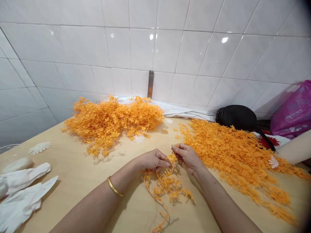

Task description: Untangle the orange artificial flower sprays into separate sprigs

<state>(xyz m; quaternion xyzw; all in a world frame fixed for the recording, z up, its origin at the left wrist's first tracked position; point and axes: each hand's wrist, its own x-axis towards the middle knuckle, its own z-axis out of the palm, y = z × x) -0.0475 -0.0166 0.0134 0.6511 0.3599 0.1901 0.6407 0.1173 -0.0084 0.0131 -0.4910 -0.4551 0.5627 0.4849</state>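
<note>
My left hand (155, 159), with a gold bangle (114, 186) on its wrist, is closed on an orange plastic flower sprig (171, 183) at the middle of the table. Thin stems and small blossoms of the sprig trail down toward the table's front. Beside it, my right hand (187, 157) pinches an orange piece at the sprig's upper end between thumb and forefinger. Behind my left hand lies a bushy heap of orange sprigs (109, 119). To the right of my right hand spreads a wide, flatter pile of small orange blossoms (225, 152).
Crumpled white tissues (26, 200) lie at the left, near a white petal disc (39, 148). A black pouch (235, 117) and a purple bag (293, 113) stand at the back right. White cloth (179, 110) runs along the tiled wall (141, 48), which bounds the table (94, 174).
</note>
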